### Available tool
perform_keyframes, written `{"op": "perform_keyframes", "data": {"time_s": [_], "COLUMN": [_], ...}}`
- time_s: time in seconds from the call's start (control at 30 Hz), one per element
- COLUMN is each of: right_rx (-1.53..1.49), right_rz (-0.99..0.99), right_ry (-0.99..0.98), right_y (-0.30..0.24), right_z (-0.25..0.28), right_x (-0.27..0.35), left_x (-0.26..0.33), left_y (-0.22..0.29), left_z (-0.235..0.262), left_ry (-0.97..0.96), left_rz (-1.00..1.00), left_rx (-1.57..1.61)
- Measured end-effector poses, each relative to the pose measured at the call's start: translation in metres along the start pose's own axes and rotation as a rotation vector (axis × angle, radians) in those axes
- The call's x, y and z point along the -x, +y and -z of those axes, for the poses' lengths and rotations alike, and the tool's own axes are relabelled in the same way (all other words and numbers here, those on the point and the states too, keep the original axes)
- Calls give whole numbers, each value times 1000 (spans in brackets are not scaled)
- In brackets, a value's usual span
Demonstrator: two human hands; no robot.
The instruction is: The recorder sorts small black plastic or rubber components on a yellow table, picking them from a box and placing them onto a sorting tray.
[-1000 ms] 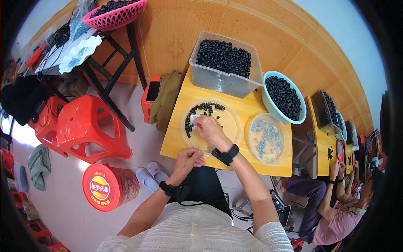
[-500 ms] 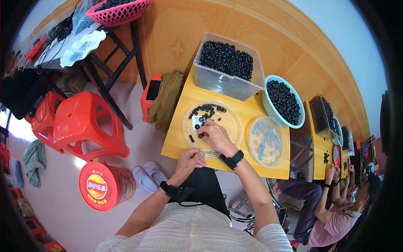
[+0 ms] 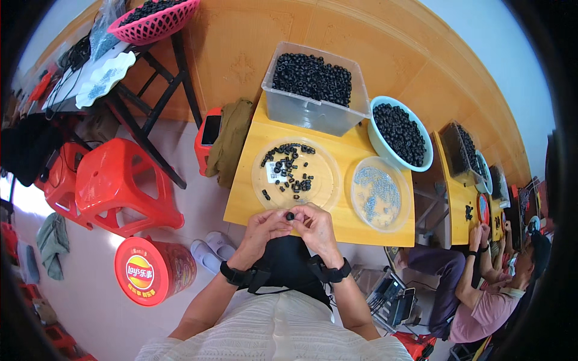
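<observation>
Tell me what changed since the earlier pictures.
The right hand moved back from the round tray to the left hand, a small black piece now pinched at its fingertips. The left hand, clear box and blue bowl stayed about where they were.

This looks like a small workroom for handwork with little parts. Yellow wooden tables [image 3: 241, 207] stand in a row along a wood-panelled wall [image 3: 391, 66], bearing clear plastic bins [image 3: 310, 115] and pale-blue bowls [image 3: 388, 152] full of black ring-shaped pieces [image 3: 313, 78]. A co-worker [image 3: 484, 313] sits at the neighbouring table; red plastic stools [image 3: 111, 171] stand on the tiled floor [image 3: 84, 301].
</observation>
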State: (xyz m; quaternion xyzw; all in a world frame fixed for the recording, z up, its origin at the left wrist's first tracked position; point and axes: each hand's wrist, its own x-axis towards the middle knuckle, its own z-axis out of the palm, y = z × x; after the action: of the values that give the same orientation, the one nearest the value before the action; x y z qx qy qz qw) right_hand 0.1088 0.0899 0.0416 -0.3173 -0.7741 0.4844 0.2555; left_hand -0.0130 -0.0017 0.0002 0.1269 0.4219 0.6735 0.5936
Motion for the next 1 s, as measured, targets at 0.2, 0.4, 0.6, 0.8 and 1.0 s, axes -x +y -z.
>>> {"op": "perform_keyframes", "data": {"time_s": [0.2, 0.4, 0.6, 0.8, 1.0], "right_rx": [208, 147, -1, 68, 410], "right_rz": [135, 121, 34, -25, 57], "right_ry": [102, 150, 288, 306, 347], "right_y": [-6, -3, 16, 37, 39], "right_z": [-2, -6, 3, 16, 24], "right_x": [13, 23, 29, 29, -3], "left_x": [1, 2, 1, 0, 1], "left_y": [2, -3, 3, -1, 2], "left_z": [-12, -8, -12, -4, 5], "left_ry": [-22, -37, -79, -72, -43], "left_rz": [-21, -11, 35, 37, 37], "left_rx": [-119, -89, 101, 131, 168]}}
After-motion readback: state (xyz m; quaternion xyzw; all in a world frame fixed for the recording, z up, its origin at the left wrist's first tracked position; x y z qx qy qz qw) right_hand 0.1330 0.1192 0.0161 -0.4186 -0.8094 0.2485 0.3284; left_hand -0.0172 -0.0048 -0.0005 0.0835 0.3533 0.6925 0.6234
